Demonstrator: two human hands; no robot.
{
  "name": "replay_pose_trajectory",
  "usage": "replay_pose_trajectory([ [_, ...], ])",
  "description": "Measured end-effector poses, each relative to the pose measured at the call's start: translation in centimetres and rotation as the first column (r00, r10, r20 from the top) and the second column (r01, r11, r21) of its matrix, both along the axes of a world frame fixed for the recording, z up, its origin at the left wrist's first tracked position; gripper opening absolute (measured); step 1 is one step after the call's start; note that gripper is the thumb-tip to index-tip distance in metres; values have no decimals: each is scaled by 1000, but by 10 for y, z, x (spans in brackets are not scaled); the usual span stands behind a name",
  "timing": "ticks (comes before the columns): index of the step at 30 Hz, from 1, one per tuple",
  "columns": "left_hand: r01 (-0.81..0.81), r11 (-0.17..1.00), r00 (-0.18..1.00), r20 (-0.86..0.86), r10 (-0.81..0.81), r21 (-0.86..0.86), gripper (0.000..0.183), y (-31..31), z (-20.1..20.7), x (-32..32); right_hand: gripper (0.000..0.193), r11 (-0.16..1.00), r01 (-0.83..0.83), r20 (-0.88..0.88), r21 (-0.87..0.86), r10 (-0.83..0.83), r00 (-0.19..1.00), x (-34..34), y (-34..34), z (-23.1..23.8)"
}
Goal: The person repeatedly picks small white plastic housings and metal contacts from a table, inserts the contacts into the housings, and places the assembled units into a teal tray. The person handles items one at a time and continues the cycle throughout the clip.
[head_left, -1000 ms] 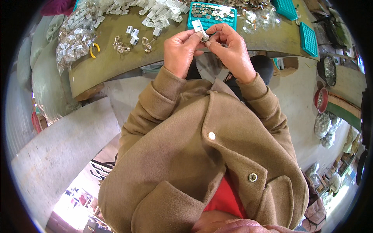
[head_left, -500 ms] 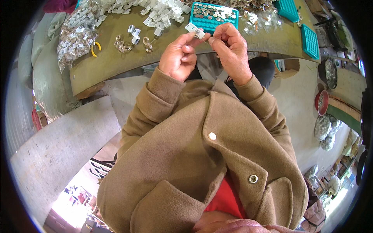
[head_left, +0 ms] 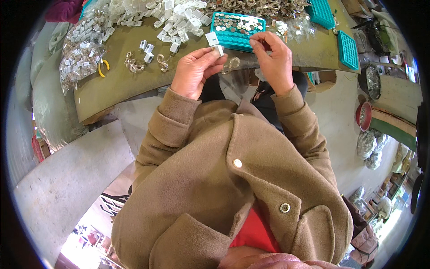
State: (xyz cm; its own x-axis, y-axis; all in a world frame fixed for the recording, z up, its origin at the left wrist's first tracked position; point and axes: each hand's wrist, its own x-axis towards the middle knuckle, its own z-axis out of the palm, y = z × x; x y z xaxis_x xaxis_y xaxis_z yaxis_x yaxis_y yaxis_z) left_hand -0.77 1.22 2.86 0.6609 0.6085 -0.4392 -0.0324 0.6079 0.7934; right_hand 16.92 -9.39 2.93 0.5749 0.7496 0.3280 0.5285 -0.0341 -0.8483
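My left hand (head_left: 195, 72) pinches a small white plastic case (head_left: 212, 39) between thumb and fingers, its lid standing open. A small coil of thin clear wire (head_left: 231, 65) hangs beside those fingers, seemingly from the case. Apart from it, to the right, my right hand (head_left: 274, 58) has its thumb and fingertips drawn together; anything between them is too small to make out. Just beyond both hands lies a teal tray (head_left: 233, 41) of round pockets, with several silver button cells (head_left: 230, 21) on its far part.
White cases (head_left: 183, 20) are heaped at the back, with wire coils (head_left: 273, 8) to their right. Nearer left lie loose cases (head_left: 148, 54), coiled wires (head_left: 134, 62), yellow-handled pliers (head_left: 103, 67) and a filled clear bag (head_left: 80, 60). More teal trays (head_left: 348, 50) lie at the right.
My hands have moved apart, the right one away from the case. The case now stands more upright with its lid raised. The view has shifted slightly.
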Motion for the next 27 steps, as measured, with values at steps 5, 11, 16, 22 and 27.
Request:
replay_pose_trajectory([
  [5,88,990,995,-48,-83,107,17,-8,-7,5,8,998,37,294,-59,-18,956,18,26,-7],
  [11,108,994,994,24,-108,-1,14,-20,-21,13,11,975,109,469,-195,-5,883,13,40,-21],
  [16,111,992,994,24,-110,-59,20,-16,-21,14,10,982,62,538,-178,44,842,14,42,-19],
  [22,24,992,998,62,-16,-123,24,-3,-16,12,9,984,-63,352,-166,119,928,20,52,-14],
  [27,29,995,996,88,-20,-99,27,3,-16,10,11,976,-80,482,-202,170,860,17,55,-23],
])
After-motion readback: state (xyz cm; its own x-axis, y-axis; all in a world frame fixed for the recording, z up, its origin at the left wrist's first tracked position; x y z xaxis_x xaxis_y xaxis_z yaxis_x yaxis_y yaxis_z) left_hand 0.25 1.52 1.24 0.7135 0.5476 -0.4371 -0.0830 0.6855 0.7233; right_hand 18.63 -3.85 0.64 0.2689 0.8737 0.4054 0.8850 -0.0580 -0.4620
